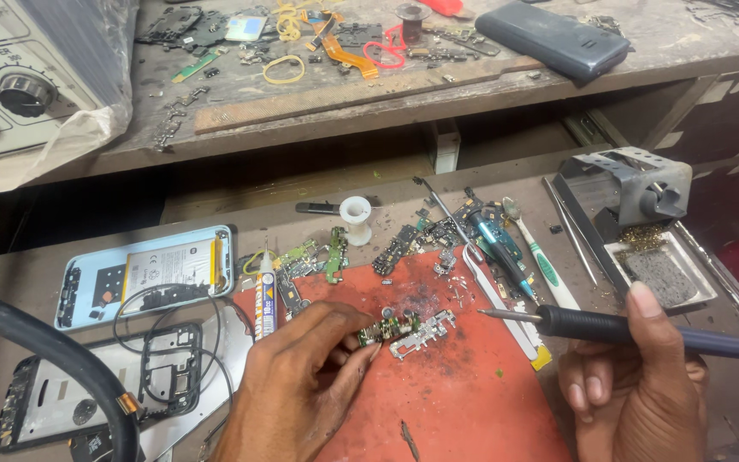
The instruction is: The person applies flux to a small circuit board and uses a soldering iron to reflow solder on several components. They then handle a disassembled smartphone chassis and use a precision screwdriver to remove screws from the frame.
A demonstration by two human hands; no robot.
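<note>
Small green circuit board (389, 328): on red mat (472, 402), pinched at left hand (301, 376) fingertips. Soldering iron (635, 329): gripped in right hand (635, 393), tip just right of board.

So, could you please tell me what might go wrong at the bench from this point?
The soldering iron in the right hand points at the small circuit board pinched by the left hand; the fingertips could get burnt. Loose metal parts beside it on the red mat might be knocked away.
</note>
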